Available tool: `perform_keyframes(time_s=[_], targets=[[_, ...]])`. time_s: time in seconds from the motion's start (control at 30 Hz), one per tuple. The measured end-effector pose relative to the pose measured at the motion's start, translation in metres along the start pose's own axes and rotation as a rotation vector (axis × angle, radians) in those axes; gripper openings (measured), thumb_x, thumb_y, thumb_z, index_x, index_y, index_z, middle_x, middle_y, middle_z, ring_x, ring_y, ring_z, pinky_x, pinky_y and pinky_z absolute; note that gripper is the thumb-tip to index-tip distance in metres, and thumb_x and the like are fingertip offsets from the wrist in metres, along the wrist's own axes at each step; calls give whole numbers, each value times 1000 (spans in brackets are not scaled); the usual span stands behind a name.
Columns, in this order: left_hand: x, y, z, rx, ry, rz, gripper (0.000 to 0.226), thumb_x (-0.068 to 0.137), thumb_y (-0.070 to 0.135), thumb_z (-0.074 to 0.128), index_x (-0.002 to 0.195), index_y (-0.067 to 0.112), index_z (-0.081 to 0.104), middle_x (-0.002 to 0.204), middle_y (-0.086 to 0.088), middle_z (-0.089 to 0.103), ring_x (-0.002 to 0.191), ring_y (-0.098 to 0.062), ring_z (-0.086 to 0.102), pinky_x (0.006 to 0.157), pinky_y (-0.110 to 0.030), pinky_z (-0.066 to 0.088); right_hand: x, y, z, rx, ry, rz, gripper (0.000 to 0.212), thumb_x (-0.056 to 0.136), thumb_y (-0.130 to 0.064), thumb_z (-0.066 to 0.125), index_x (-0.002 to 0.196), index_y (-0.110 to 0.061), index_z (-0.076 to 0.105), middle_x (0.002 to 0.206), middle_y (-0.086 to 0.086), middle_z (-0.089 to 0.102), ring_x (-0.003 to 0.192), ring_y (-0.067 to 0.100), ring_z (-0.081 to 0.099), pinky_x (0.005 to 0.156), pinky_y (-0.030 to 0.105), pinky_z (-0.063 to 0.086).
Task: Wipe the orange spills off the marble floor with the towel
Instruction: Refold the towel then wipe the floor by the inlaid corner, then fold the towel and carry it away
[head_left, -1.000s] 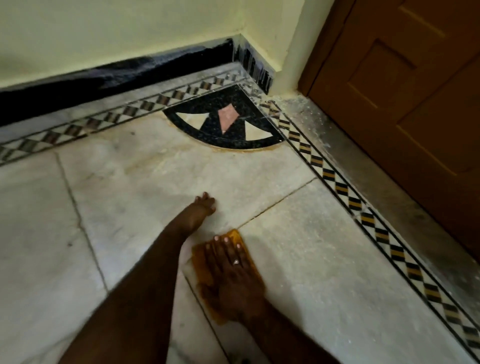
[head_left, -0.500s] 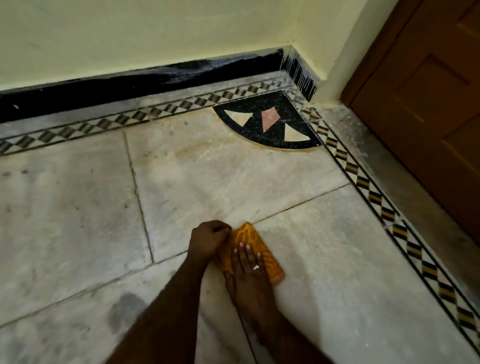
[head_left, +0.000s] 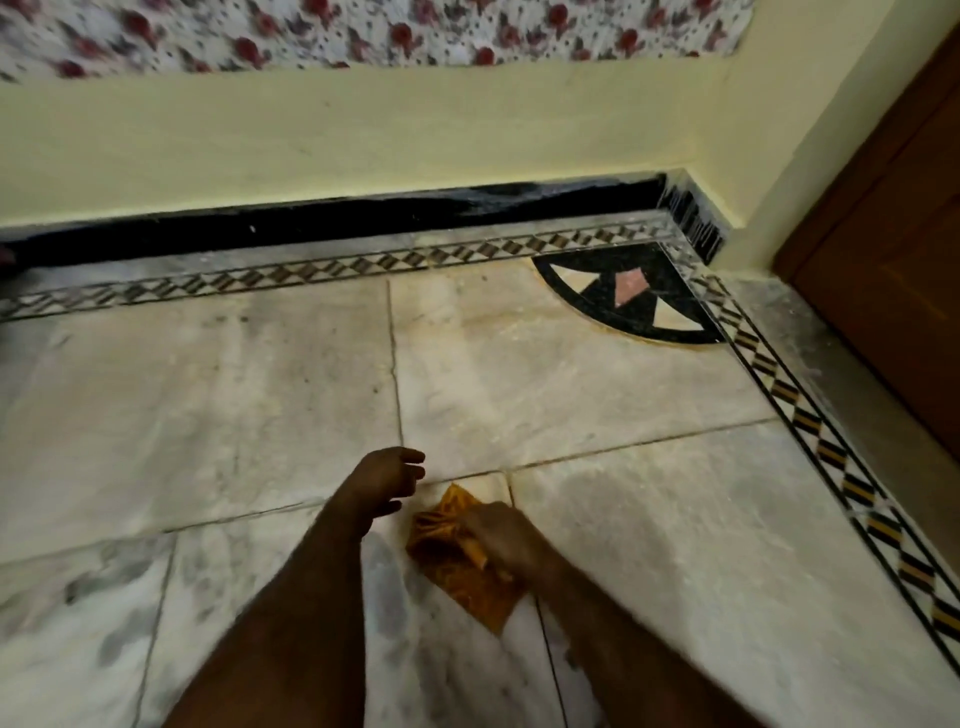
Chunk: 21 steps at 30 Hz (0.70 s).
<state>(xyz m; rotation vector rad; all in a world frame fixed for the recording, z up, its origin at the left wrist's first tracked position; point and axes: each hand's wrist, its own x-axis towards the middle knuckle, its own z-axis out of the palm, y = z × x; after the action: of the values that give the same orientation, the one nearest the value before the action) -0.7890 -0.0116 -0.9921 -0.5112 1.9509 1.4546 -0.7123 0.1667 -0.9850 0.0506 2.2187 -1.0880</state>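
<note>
An orange patterned towel (head_left: 457, 566) lies bunched on the pale marble floor (head_left: 260, 405), just below a tile joint. My right hand (head_left: 498, 538) grips the towel's right side with curled fingers; the hand is blurred. My left hand (head_left: 387, 480) hovers just left of the towel, fingers loosely spread, holding nothing and apart from the cloth. Faint yellowish staining shows on the marble tile (head_left: 519, 364) beyond the hands; no distinct orange spill is plain.
A black skirting (head_left: 337, 218) and a diamond-pattern border strip (head_left: 311, 273) run along the yellow wall. A black quarter-circle inlay (head_left: 628, 296) fills the corner. A brown wooden door (head_left: 893, 270) stands at right behind a second border strip (head_left: 831, 457). Floral fabric (head_left: 363, 31) hangs at top.
My left hand has let go of the towel and lifted off to the left. My right hand went from pressing flat to gripping the bunched towel. The view tilted up.
</note>
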Motion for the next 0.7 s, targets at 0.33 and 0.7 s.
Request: perform_keyframes(time_s=[0.33,0.7], targets=[[-35,67,26,185,-284,186,50,56,8,61,103,19,74,98,-3,72,94,-21,59,95,-45,41,2,-46,-119,547,7,99,20,71,-23,66,86,-11,65,94,18,64,78,29,61,74,38,50],[-58,117,27,63,-185,466,40,86,28,58,104,-6,68,103,-29,67,93,-39,63,91,-52,55,-31,-94,-212,351,105,-29,13,93,-23,62,80,-21,59,87,4,63,89,25,60,86,40,47]])
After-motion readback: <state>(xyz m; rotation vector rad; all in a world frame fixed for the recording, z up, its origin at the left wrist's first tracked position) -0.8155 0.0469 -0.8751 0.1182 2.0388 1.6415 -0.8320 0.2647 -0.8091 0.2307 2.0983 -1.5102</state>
